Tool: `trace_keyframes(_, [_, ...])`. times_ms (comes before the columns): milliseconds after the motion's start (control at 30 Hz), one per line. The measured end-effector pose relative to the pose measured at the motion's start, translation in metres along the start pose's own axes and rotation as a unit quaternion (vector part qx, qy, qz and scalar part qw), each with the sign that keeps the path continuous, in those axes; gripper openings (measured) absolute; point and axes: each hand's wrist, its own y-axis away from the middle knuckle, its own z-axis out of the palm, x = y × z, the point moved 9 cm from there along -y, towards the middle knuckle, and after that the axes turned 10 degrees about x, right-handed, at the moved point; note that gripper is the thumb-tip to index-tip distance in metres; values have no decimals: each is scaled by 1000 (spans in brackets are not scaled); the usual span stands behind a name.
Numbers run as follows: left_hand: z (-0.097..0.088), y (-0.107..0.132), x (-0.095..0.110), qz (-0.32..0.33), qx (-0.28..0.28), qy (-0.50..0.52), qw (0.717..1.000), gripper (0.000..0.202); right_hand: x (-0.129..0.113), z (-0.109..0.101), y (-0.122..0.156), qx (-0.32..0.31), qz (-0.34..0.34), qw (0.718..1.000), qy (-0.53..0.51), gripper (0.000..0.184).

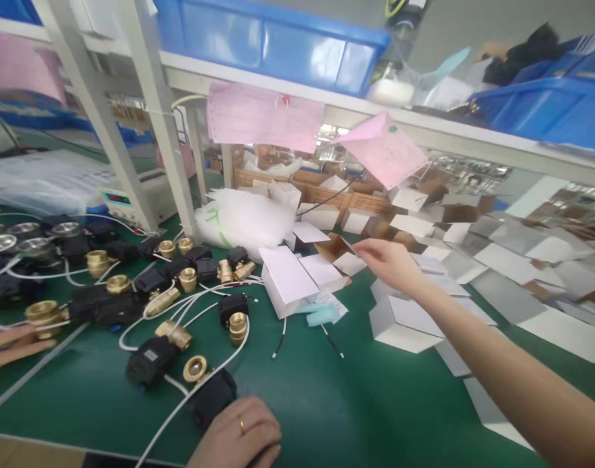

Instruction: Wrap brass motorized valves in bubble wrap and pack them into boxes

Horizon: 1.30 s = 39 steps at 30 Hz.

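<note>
My left hand [239, 432], with a ring on one finger, lies curled over a black valve actuator [212, 396] at the near table edge. A white cable [180, 406] runs from it. My right hand [390, 260] is stretched far forward, fingers extended, with its tips at the flap of a small open cardboard box [337, 252]. More small white boxes [290, 276] stand beside that box. Motion blur hides whether the fingertips pinch the flap.
Several brass valves with black actuators [151, 361] and white cables cover the left of the green mat [327, 403]. Another person's hand [10, 344] rests at the far left. Flat white boxes [407, 318] pile up on the right. Blue bins [273, 39] sit on the shelf above.
</note>
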Motion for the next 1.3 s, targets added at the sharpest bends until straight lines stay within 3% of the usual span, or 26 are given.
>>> trace_keyframes(100, [-45,-15,0,10,88,-70,994,14,-53,-7,57,37,-38,998,-46,27])
trace_keyframes(167, [-69,-23,-13,-10,120,-138,983,9,-85,-2,96,39,-57,995,-71,26])
trace_keyframes(200, [-77,-26,-25,-30,121,-172,977,19,-99,3,115,34,-63,994,-83,26])
trace_keyframes(333, [-97,-26,-75,-119,67,-258,956,46,-126,31,177,9,-18,980,-198,25])
trace_keyframes(467, [-108,-12,-97,-175,-4,-235,956,49,-128,65,214,19,75,952,-297,20])
trace_keyframes(567, [-100,-2,-93,-186,-66,-189,962,46,-145,101,223,-10,127,920,-371,26])
trace_keyframes(633, [-92,4,-89,-189,-87,-177,962,46,-167,124,223,-39,137,910,-388,44])
trace_keyframes(733, [-84,15,-85,-205,-72,-160,963,61,-201,153,221,-72,130,927,-343,79])
trace_keyframes(800, [-78,22,-81,-206,-48,-139,967,63,-216,165,222,-73,122,943,-302,85])
trace_keyframes(933, [-76,39,-69,-226,57,-114,966,55,-220,165,231,-27,118,945,-303,48])
trace_keyframes(1000, [-81,49,-65,-259,128,-123,949,55,-217,160,236,-19,110,940,-323,51])
trace_keyframes(1067, [-84,57,-62,-293,176,-142,929,54,-218,158,237,-33,93,934,-344,70])
trace_keyframes(1133, [-87,63,-62,-320,191,-153,916,56,-220,159,233,-41,85,925,-369,83])
trace_keyframes(1300, [-103,75,-98,-393,183,-31,901,62,-220,164,216,-41,79,922,-376,59])
